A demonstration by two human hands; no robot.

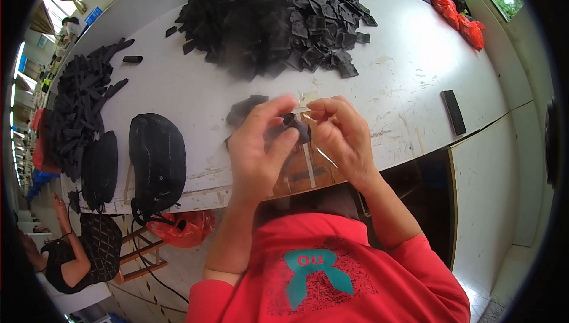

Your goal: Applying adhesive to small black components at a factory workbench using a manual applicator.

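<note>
Near the table's front edge, my left hand point(256, 145) is closed on a small black fabric piece point(297, 126), its thumb and fingers around the folded cloth. Close beside it on the right, my right hand point(345, 136) has thumb and forefinger pinched together at a small pale strip point(303, 108); what exactly sits in the pinch is too small to make out. More black cloth point(244, 108) lies behind my left hand. Below the hands a brown wooden board point(296, 182) shows at the table edge.
A large heap of black fabric pieces point(272, 20) covers the far middle of the white table point(403, 80). Rolled black pieces point(80, 103), a black pouch point(157, 160), a flat black strip point(453, 112) and red plastic bags point(456, 17) lie around. Another person point(71, 258) sits at lower left.
</note>
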